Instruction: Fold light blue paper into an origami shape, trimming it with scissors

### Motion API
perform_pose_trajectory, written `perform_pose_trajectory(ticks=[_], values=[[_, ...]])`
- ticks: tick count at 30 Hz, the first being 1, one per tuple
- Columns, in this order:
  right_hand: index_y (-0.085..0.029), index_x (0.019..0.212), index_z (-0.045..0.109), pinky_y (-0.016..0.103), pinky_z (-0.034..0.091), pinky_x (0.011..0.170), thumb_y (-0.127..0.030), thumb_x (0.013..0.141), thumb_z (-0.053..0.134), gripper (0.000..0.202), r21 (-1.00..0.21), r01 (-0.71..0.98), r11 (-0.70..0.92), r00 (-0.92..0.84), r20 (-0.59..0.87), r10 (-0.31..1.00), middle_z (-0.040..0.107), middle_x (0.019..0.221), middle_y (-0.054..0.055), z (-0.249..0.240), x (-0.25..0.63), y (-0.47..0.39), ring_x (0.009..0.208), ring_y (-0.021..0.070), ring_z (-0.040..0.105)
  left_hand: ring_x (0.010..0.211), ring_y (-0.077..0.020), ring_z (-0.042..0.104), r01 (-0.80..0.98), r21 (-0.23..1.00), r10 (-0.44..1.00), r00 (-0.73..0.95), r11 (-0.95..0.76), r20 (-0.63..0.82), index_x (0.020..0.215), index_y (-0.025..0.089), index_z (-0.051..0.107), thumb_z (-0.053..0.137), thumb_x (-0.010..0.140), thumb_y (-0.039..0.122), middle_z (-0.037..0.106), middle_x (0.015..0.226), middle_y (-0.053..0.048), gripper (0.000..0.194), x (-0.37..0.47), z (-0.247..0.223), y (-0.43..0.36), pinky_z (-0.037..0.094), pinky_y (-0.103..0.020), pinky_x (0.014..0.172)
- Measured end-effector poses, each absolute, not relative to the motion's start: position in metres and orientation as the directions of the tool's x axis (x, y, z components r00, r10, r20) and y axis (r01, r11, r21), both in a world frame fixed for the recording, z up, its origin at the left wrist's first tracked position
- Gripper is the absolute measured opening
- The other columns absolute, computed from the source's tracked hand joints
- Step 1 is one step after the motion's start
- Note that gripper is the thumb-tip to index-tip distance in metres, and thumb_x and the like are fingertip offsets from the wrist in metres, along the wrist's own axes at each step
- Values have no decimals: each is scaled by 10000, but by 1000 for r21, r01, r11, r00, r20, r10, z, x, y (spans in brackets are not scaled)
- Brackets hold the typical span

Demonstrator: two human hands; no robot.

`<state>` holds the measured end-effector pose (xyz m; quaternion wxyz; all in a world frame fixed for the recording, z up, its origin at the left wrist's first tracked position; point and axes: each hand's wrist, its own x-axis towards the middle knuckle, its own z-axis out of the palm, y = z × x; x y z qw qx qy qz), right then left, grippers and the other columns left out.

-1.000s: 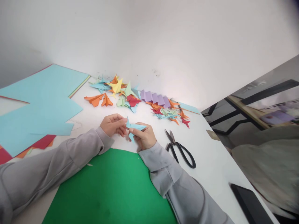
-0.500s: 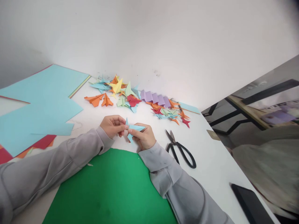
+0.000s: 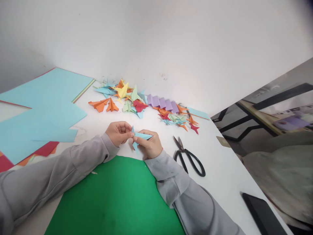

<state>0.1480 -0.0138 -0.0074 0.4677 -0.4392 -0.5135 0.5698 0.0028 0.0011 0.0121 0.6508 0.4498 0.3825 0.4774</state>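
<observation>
A small folded light-blue paper piece (image 3: 142, 135) with pointed tips is held between my two hands, above the white table just beyond the green sheet. My left hand (image 3: 119, 133) pinches its left side between thumb and fingertips. Its right part lies between the thumb and fingers of my right hand (image 3: 151, 145). One tip points up and another points down between the hands. The fingers of my right hand under the paper are partly hidden.
A green sheet (image 3: 114, 199) lies before me. Black-handled scissors (image 3: 182, 149) lie right, a dark phone (image 3: 265, 213) nearer the right edge. Folded paper shapes (image 3: 122, 90) and a purple pleated strip (image 3: 162, 102) line the wall; blue sheets (image 3: 49, 114) lie left.
The blue folded piece has tilted slightly in my hands, and its upper tip sits a little lower. My left fingertips have shifted slightly on it.
</observation>
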Motion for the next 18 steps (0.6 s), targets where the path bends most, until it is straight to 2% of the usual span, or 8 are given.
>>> perform_pose_trajectory(ticks=[7, 13, 18], values=[[-156, 558, 609, 237, 394, 385, -310, 522, 766, 223, -995, -90, -42, -158, -28, 987, 599, 453, -13, -4, 145, -16, 376, 104, 488, 230, -57, 352, -341, 909, 943, 305, 239, -133, 617, 135, 525, 808, 409, 231, 439, 315, 77, 364, 2, 5, 7, 231, -171, 258], [-152, 575, 615, 221, 350, 370, -287, 577, 734, 180, -993, -115, -10, -142, 6, 990, 567, 421, -29, -9, 146, -14, 357, 87, 453, 257, -76, 406, -294, 935, 948, 301, 197, -105, 694, 129, 554, 793, 467, 290, 482, 322, 54, 367, 1, 3, 7, 284, -178, 281], [-152, 582, 617, 224, 377, 378, -301, 572, 740, 194, -995, -92, -25, -150, -11, 989, 588, 439, -20, -9, 146, -15, 368, 98, 482, 237, -55, 362, -306, 939, 957, 281, 159, -71, 682, 138, 530, 797, 468, 319, 451, 320, 78, 386, 4, 4, 5, 250, -171, 267]])
